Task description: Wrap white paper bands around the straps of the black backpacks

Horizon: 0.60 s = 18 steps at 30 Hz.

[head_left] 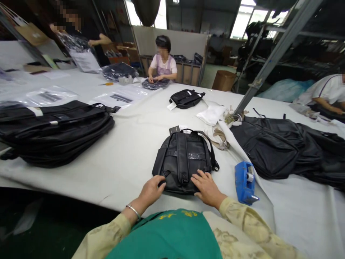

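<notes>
A black backpack [182, 154] lies in front of me on the white table, its straps facing up. A dark hang tag [174, 130] sticks out by its top handle. My left hand [151, 190] is at the bag's lower left corner, with the fingers and thumb closed on its edge. My right hand [207, 189] rests on the lower right part, fingers spread over the black material. A blue tape dispenser [244, 183] stands to the right of my right hand.
Stacked black bags [54, 133] lie at left, more black bags [283, 147] at right. A smaller black backpack [187, 98] lies farther back. A metal post [275, 57] rises by the table. One person [163, 64] works across from me; others are at far left and right.
</notes>
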{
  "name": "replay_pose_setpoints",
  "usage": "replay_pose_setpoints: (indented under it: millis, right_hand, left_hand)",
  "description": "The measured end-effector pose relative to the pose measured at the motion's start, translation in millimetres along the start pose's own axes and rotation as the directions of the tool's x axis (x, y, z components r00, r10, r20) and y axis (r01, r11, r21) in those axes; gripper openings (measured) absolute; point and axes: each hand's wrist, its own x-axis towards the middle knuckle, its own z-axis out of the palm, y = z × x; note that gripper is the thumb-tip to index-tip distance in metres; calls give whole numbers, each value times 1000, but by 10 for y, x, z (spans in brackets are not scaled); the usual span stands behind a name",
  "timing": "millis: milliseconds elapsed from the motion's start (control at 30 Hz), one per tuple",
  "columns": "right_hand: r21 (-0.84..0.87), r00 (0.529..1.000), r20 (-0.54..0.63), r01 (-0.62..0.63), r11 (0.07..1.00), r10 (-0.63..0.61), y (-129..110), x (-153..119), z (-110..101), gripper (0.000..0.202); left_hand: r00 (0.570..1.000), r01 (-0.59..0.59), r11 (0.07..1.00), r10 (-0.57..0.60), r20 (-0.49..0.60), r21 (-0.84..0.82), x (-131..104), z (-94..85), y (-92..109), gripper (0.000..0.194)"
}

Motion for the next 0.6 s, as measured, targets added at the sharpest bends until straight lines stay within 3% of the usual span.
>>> replay_pose_setpoints:
  millis: [67,133,267,367,433,500,567,600]
  right_hand:
    - [-16,991,129,44,999,-42,-136,168,16,41]
    - [9,981,169,97,995,-97,-248,286,94,24]
    - [129,959,60,266,955,-275,-354,299,232,32]
    - [216,953,-81,302,929,-291,-266,180,174,47]
    - [269,967,-204,207,940,-155,-83,88,93,50]
    - [323,946,-307,5,946,100,204,12,38,43]
    - [390,856,-336,-252,886,392,560,-30,46,38]
    - [423,793,-315,-374,825,521,742,-33,74,37]
  left_hand:
    - [1000,17,999,-16,27,-28,205,83,219,37]
    - [998,37,999,-37,41,-16,411,175,415,49]
    - [995,32,998,-37,90,62,641,348,700,71]
    - [987,109,994,-112,116,31,679,348,762,63]
    - [982,162,981,-150,117,-105,704,195,645,57]
    - [974,225,929,-216,64,-294,753,-96,372,59]
    - [928,319,835,-371,-31,-448,813,-482,9,58]
    - [876,385,790,-475,-80,-478,838,-685,-159,57]
